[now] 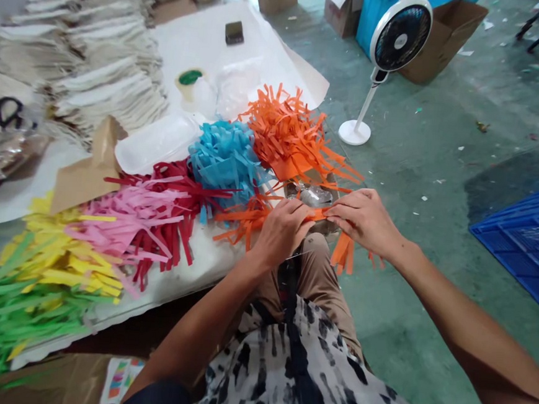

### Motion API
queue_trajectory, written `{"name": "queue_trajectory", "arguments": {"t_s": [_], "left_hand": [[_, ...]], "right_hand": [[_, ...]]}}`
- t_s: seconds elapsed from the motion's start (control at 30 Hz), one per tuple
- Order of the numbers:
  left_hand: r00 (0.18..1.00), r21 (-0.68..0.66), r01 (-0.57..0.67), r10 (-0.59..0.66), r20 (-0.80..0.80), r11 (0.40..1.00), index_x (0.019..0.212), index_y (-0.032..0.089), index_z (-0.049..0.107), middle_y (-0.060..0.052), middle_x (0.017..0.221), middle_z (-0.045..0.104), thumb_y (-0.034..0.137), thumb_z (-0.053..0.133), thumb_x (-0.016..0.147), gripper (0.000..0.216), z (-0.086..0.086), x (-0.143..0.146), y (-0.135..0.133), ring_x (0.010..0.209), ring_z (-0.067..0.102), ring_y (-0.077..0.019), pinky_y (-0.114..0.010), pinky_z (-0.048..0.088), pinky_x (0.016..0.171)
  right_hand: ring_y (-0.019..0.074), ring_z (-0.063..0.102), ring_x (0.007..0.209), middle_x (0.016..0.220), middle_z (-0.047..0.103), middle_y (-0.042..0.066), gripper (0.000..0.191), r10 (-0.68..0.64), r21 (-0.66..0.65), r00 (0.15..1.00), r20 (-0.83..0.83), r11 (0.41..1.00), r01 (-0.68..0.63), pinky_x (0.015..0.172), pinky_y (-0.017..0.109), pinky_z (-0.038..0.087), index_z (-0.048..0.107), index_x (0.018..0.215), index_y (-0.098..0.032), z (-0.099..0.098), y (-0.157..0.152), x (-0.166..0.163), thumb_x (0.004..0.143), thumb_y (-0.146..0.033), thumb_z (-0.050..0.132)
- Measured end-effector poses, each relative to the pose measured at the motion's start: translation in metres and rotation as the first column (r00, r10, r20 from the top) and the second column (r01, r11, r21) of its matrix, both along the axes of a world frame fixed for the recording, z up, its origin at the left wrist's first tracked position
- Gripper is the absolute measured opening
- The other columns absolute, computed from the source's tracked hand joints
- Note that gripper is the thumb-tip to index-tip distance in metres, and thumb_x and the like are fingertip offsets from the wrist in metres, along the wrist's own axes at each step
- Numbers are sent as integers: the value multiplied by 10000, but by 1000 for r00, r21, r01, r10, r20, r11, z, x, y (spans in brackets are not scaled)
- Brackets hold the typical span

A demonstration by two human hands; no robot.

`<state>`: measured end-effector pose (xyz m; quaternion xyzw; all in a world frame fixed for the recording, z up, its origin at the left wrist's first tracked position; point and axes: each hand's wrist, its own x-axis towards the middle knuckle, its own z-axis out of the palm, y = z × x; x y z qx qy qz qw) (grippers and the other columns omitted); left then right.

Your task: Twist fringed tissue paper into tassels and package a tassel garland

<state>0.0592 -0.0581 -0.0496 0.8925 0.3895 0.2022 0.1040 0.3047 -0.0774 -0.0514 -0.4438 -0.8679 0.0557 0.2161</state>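
Note:
Between my two hands, above my lap, an orange paper tassel (316,214) is stretched with its twisted middle between my fingers. My left hand (282,229) is closed on its left part, and fringe strips stick out to the left. My right hand (364,220) pinches the other end, with orange strips hanging beneath it. Just beyond my hands lies a pile of orange fringed paper (284,135). Piles of blue (226,158), dark red (166,243), pink (131,216), yellow (60,248) and green fringed paper (18,313) run along the table edge to the left.
A white-covered table (184,33) carries stacks of pale folded material (106,77), a small dark device (234,33) and a green-centred tape roll (189,77). A white fan (401,41) stands on the floor. At right is a blue crate (528,241); cardboard boxes (443,38) stand behind.

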Motion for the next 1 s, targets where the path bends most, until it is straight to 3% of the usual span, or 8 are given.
{"name": "queue_trajectory", "arguments": {"t_s": [0.17, 0.3, 0.47, 0.63, 0.87, 1.0], "left_hand": [[1000, 7, -22, 22, -8, 1000, 1011, 190, 703, -71, 1029, 734, 253, 682, 1006, 66, 4, 0, 4, 990, 639, -255, -383, 513, 910], [994, -8, -112, 112, 16, 994, 951, 203, 709, -61, 993, 749, 267, 639, 1035, 126, 3, -2, 6, 971, 637, -250, -390, 501, 915], [976, 3, -216, 216, 5, 976, 885, 202, 682, -86, 990, 737, 291, 676, 1009, 152, -3, -2, 11, 965, 635, -268, -427, 495, 953], [968, 16, -233, 234, -93, 972, 911, 184, 672, -117, 984, 721, 304, 682, 995, 147, 1, 1, 16, 987, 637, -301, -429, 502, 917], [976, -104, -211, 216, 41, 972, 993, 201, 675, -49, 954, 703, 161, 710, 931, 82, 6, -6, 20, 966, 651, -248, -382, 505, 902], [990, -29, -119, 120, 73, 993, 1079, 243, 751, -55, 1069, 745, 131, 652, 974, 182, 4, -8, 15, 1069, 649, -257, -407, 491, 927]], "right_hand": [[248, 651, 1001, 1047, 767, 61, 287, -87, 9, 994, 72, 996, 87, 944, 429, 341, 682, 1057, -225, -3, 2, -2, 1127, -387, 456], [263, 613, 985, 1022, 735, 62, 239, -192, -3, 976, 105, 981, 193, 919, 423, 327, 652, 1046, -227, -3, 1, -9, 1110, -369, 471], [270, 591, 914, 970, 723, 79, 255, -258, -61, 939, 228, 959, 278, 827, 416, 306, 634, 969, -210, 10, 5, -21, 1089, -363, 468], [278, 596, 899, 955, 729, 93, 246, -288, -99, 903, 319, 937, 334, 787, 417, 287, 623, 910, -207, 22, 10, -33, 1046, -363, 490], [279, 630, 952, 960, 721, 68, 146, -363, -59, 919, 154, 925, 375, 862, 437, 349, 642, 963, -223, 12, 4, -18, 988, -353, 581], [288, 649, 1102, 1142, 755, 77, 137, -372, 43, 926, 66, 928, 369, 1009, 474, 362, 679, 1081, -248, 8, -5, -6, 982, -268, 587]]}}
